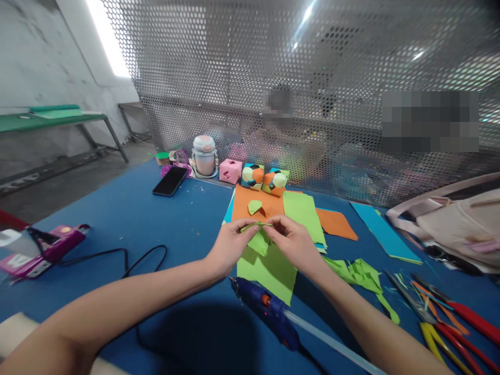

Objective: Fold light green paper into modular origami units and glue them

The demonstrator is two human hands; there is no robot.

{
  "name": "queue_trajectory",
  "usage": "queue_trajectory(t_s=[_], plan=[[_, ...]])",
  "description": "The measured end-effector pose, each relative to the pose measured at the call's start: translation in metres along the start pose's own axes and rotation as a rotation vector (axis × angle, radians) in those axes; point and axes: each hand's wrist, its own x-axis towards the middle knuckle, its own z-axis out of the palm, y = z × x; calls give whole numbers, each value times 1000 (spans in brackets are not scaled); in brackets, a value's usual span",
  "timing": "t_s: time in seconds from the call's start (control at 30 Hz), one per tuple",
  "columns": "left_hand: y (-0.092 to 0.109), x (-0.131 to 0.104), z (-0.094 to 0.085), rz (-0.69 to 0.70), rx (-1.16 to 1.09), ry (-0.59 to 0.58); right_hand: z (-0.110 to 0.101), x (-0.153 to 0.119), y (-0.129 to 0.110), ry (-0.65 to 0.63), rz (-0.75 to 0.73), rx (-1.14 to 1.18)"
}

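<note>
- Green paper piece (260, 243) is between the two hands, its upper edge pinched and its lower part hanging over a flat green sheet (269, 273).
- Left hand (230, 244) and right hand (295, 242) both grip narrowly, thumbs and fingers closed on that edge, fingertips almost meeting.
- To work the edge well, I'd keep the thumbs close together and press lightly and evenly; paper this thin could crease crookedly or tear.
- Nearer the body than the hands lies a blue glue gun (265, 310), hard and glossy, with a translucent glue stick (324, 336) behind. Its nozzle points toward the left wrist, so that wrist is best kept clear; I cannot tell whether it is hot.
- Just beyond the hands, a small angular green cutout (255, 207) rests on smooth, matte orange paper (242, 200).
- Right of the right hand, crumpled green paper (359, 273) lies twisted on the blue tabletop (195, 224).
- Farther beyond sits a boxy pink paper cube (230, 171).
</note>
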Motion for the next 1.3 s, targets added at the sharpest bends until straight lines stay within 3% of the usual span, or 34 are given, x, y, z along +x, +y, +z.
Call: queue_trajectory(t_s=[0.17, 0.3, 0.43, 0.57, 0.67, 0.8, 1.0, 1.3], plan=[[-2, 9, -5, -4, -1, 21, -9, 4, -1, -22, 76, 147], [-4, 18, -10, 22, -17, 46, -27, -8, -8, -52, 108, 24], [-6, 23, -12, 29, -3, 57, -52, -46, -14, -212, 91, -165], [-3, 23, -12, 4, -4, 69, -64, -90, -22, -471, 125, -233], [0, 20, -12, -13, -59, 62, -53, -108, -27, -507, 166, -255], [4, 15, -15, 9, -65, 75, -25, -115, -25, -402, 272, -238], [9, 6, -25, 33, -23, 77, 6, -120, -10, -290, 302, -225], [3, -15, -44, 5, 42, 84, 13, -122, -20, -282, 298, -169]])
